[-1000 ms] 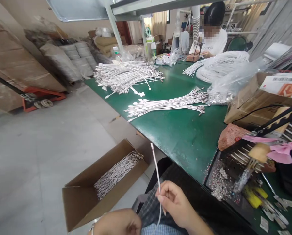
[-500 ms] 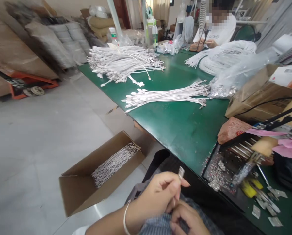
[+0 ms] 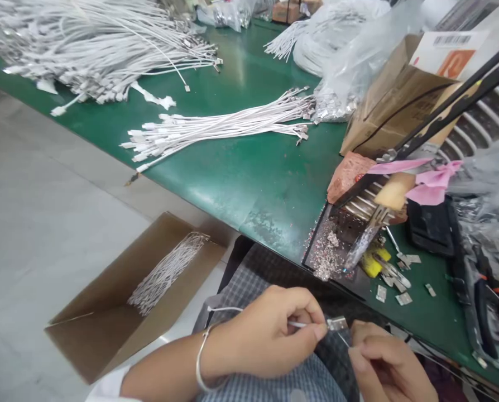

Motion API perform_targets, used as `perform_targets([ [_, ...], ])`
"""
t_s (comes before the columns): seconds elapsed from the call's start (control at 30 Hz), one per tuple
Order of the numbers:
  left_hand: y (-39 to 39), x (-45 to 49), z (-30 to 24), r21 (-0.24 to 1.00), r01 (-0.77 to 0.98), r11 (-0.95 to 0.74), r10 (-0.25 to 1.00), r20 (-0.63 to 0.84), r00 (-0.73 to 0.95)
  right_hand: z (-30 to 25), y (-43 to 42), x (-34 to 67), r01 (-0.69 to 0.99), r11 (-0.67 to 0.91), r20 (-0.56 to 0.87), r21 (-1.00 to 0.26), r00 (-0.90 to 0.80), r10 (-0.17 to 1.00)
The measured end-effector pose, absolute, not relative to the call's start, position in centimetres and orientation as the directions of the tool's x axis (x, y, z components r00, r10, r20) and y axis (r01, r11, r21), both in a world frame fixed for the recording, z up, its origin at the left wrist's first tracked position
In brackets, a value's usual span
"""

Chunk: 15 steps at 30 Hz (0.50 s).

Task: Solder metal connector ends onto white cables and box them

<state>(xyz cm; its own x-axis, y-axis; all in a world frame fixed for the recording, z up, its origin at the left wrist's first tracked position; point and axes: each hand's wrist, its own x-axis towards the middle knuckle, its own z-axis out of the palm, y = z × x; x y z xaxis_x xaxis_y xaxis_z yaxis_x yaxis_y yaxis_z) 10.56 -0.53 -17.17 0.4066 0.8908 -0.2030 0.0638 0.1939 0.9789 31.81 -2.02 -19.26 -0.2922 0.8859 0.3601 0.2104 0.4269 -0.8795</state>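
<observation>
Above my lap, my left hand (image 3: pixel 274 332) pinches a thin white cable (image 3: pixel 297 324) between thumb and fingers. The cable's flat silver metal connector (image 3: pixel 337 323) sticks out past the fingertips, pointing right. Close beside it, my right hand (image 3: pixel 389 363) is closed on a thin, light-coloured sliver (image 3: pixel 344 338) whose tip reaches up to the connector. Its kind is too small to tell, and whether it touches the connector is unclear. Several loose silver connector shells (image 3: pixel 404 298) lie on the green table to the right.
A bundle of white cables (image 3: pixel 228 125) lies on the green table (image 3: pixel 258 184), with a larger pile (image 3: pixel 107 50) behind. An open carton (image 3: pixel 86 290) on the floor holds more cables. At right are a press with a wooden handle (image 3: pixel 394 190), a brick (image 3: pixel 350 173) and pliers (image 3: pixel 486 312).
The view has tipped down and shifted right. My hands have moved apart from their overlapped position; the connector now lies sideways between them, and the thin sliver shows in my right hand.
</observation>
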Motion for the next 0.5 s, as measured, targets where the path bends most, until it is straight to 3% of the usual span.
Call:
perform_targets([
  [0.13, 0.2, 10.6, -17.2, 0.945, 0.078, 0.318, 0.836, -0.319, 0.448, -19.1, -1.0, 31.9, 0.332, 0.549, 0.462, -0.767, -0.310, 0.831],
  [0.27, 0.8, 10.7, -17.3, 0.914, 0.059, 0.401, 0.800, -0.381, 0.464, -19.0, -0.1, 32.0, 0.310, 0.617, 0.490, -0.724, -0.398, 0.775],
  [0.37, 1.1, 10.7, -17.1, 0.944, 0.036, 0.329, 0.846, -0.311, 0.433, -18.8, 0.4, 31.6, 0.310, 0.609, 0.492, -0.730, -0.380, 0.783],
  [0.5, 1.5, 10.5, -16.6, 0.990, 0.104, 0.096, 0.923, -0.128, 0.362, -18.7, 1.0, 31.1, 0.327, 0.593, 0.510, -0.736, -0.309, 0.803],
])
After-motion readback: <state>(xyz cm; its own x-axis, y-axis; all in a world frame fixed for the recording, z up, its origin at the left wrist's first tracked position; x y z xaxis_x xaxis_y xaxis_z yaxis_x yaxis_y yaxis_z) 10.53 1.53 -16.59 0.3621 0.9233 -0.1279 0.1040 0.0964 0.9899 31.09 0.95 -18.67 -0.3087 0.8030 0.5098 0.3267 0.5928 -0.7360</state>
